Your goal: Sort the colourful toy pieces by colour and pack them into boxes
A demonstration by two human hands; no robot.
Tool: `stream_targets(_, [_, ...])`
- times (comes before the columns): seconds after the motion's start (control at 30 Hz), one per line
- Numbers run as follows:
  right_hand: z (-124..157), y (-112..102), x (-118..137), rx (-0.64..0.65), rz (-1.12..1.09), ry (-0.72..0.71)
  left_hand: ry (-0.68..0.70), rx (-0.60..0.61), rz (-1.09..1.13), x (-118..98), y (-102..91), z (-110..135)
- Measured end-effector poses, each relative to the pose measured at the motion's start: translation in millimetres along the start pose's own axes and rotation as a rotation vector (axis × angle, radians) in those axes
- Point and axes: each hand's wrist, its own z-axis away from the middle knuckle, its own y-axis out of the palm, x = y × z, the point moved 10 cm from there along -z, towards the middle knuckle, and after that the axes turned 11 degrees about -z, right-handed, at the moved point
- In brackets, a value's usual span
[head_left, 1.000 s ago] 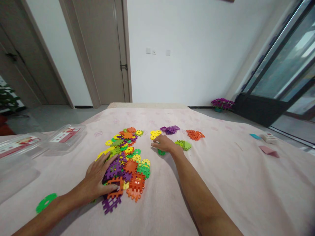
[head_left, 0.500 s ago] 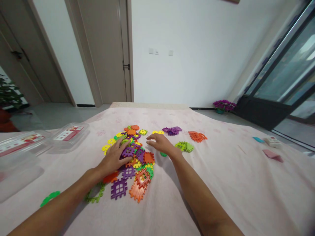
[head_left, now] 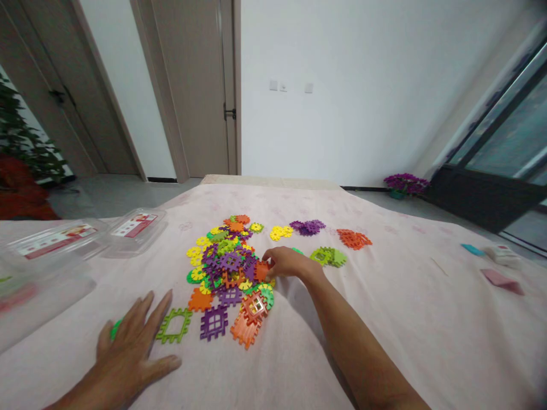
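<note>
My left hand (head_left: pixel 134 341), fingers spread, is over the front left of the cloth. It partly covers a green piece (head_left: pixel 115 329), and a green square frame (head_left: pixel 174 326) lies just right of its fingers. My right hand (head_left: pixel 284 262) is at the right edge of a mixed pile of plastic interlocking pieces (head_left: pixel 231 261). Its thumb and fingers pinch an orange square piece (head_left: pixel 261 271) there. Closer to me lie a purple window piece (head_left: pixel 214 323), a flat orange piece (head_left: pixel 200 299) and a stacked pair of orange pieces (head_left: pixel 252 316).
Beyond my right hand are small groups of yellow (head_left: pixel 281 232), purple (head_left: pixel 308 227), orange (head_left: pixel 354 239) and light green pieces (head_left: pixel 329 256). Clear plastic boxes (head_left: pixel 137 234) stand at the left. A white item (head_left: pixel 503 256) and a pink piece (head_left: pixel 501 281) lie far right.
My left hand has left the pile and moved toward me and left, over the green piece. My right hand has moved down to the orange square piece. The view has shifted slightly left.
</note>
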Motion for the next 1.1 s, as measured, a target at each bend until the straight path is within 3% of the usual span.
stream_targets(0.17, [-1.9, 0.9, 4.0, -0.039, 0.023, -0.007, 0.130, -0.059, 0.094, -92.5, -32.9, -38.4])
stream_targets(0.27, [-2.1, -2.7, 8.3, -0.101, 0.032, -0.021, 0.172, -0.155, 0.178, -121.5, -47.0, -62.7])
stream_targets(0.47, [-4.8, -16.4, 7.0, -0.231, -0.085, -0.066, 0.152, -0.210, 0.301, -127.6, -61.7, -95.2])
stream_targets(0.6, [-6.7, -21.5, 2.2, -0.247, -0.279, -0.135, 0.093, -0.407, 0.433, -113.5, -106.1, -108.4])
stream_targets(0.7, [-9.2, -23.4, -7.5, -0.222, -0.481, -0.153, 0.169, -0.578, 0.596, -120.4, -142.7, -97.5])
stream_targets(0.8, [-7.8, -40.2, -29.6, -0.300, -0.592, -0.115, 0.548, -0.515, 0.575, -175.0, -154.7, -62.8])
stream_targets(0.9, [6.7, -75.1, -67.9, -0.515, -0.642, -0.030, 0.881, -0.380, 0.364, -230.0, -140.3, -13.9])
stream_targets(0.97, [25.2, -98.7, -101.8, -0.678, -0.653, 0.070, 1.021, -0.299, 0.234, -253.1, -124.7, 8.6])
stream_targets(1.03, [49.5, -120.0, -135.0, -0.826, -0.562, 0.181, 1.047, -0.271, 0.133, -263.3, -112.6, 12.5])
stream_targets(1.1, [75.7, -135.4, -166.6, -0.928, -0.416, 0.322, 0.984, -0.298, 0.068, -264.3, -105.6, 0.8])
